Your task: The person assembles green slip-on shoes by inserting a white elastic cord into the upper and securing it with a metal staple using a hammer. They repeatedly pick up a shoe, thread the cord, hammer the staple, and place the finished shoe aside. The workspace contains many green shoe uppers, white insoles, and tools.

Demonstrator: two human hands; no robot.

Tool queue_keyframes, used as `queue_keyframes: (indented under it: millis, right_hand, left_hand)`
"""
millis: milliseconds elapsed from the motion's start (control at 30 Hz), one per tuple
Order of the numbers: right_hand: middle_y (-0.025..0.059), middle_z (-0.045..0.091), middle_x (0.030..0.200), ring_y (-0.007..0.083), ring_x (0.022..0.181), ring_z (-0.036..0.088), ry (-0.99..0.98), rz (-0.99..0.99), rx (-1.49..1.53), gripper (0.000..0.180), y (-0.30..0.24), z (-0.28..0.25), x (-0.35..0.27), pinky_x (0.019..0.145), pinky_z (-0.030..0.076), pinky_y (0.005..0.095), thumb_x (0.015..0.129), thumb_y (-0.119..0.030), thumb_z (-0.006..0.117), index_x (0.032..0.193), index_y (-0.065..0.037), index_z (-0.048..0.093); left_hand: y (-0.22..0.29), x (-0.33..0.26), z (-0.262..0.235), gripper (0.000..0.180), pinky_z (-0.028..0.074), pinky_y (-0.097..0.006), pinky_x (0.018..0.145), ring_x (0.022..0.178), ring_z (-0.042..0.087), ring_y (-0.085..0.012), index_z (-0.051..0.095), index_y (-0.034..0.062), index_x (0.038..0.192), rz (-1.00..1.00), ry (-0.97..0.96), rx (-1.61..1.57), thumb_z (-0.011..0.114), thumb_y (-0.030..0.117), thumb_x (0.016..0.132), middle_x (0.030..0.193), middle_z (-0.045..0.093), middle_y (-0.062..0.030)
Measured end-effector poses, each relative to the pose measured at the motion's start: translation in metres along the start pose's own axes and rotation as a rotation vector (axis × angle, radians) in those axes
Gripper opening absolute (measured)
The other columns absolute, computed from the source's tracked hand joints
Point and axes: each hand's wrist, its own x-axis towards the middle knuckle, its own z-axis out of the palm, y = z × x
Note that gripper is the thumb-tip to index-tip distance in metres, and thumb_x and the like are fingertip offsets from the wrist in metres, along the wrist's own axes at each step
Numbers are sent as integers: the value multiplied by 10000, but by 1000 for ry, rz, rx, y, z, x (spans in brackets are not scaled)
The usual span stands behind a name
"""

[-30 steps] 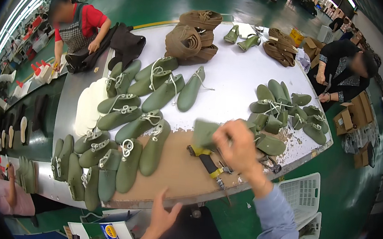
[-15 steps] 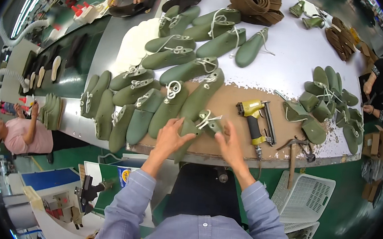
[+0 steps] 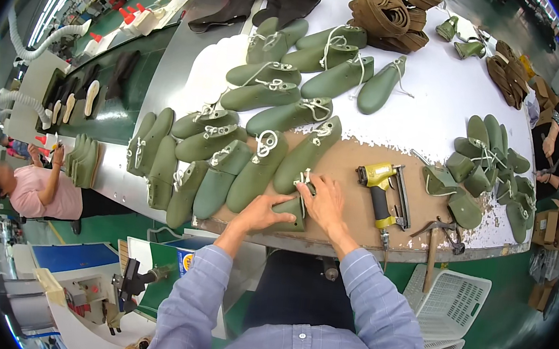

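A green shoe last (image 3: 293,217) lies at the table's front edge between my hands. My left hand (image 3: 257,214) grips it from the left, thumb laid across toward its top. My right hand (image 3: 322,202) bends over its far end, fingertips closed near the white cord; they partly hide that end. Just beyond, a long green shoe last (image 3: 308,154) with a cord loop points away from me. To the left, another green last (image 3: 257,172) lies in a row with several more. A yellow and black staple gun (image 3: 383,194) rests to the right of my right hand.
A hammer (image 3: 432,246) and pincers (image 3: 452,235) lie at the front edge. Short green last pieces (image 3: 464,209) are piled at the right. Brown rolled material (image 3: 392,17) sits at the back. A white crate (image 3: 452,302) stands below the table; other people work left, right and behind.
My right hand has gone from spread beside the last to closed over its corded end. The last has turned and lies lower between my hands. The view has shifted slightly.
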Motion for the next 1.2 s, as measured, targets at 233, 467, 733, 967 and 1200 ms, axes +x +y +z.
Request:
queue_keyframes:
  millis: [233,467,733,967,1200]
  right_hand:
    - [79,733,952,220,856,685,135,82,554,221,21,-20,-5,774,540,356,931,-106,700,1139,-33,689]
    - [25,682,940,73,817,612,140,165,901,239,-15,-41,-60,733,517,228,1030,-97,607,1226,36,634]
    - [4,642,904,83,794,595,-42,271,1100,265,-1,-64,-75,722,500,229,1070,-186,567,1224,20,633]
    - [-29,572,848,59,751,522,184,210,1043,292,2,-92,-65,698,449,228,1079,-272,563,1183,-8,632]
    - [-23,519,776,52,681,439,-151,98,1268,258,-77,-119,-103,625,351,221,1081,-250,560,1112,-2,623]
  left_hand:
    - [-10,7,-8,637,456,-453,1086,1300,576,-367,548,134,1466,-105,137,7,753,380,915,1400,610,-192]
    - [29,-10,62,956,403,-482,1107,1320,498,-404,376,84,1531,504,463,240,880,305,749,1441,526,-197]
    - [29,3,86,549,494,-455,928,1111,640,-323,664,86,1176,532,577,189,916,224,709,1147,702,-103]
    - [2,-8,92,538,444,-438,1008,1130,615,-324,658,134,1237,420,443,272,860,327,778,1151,695,-85]
    - [11,-4,100,536,435,-438,1023,1175,605,-284,654,131,1203,498,418,350,870,309,746,1220,684,-64]
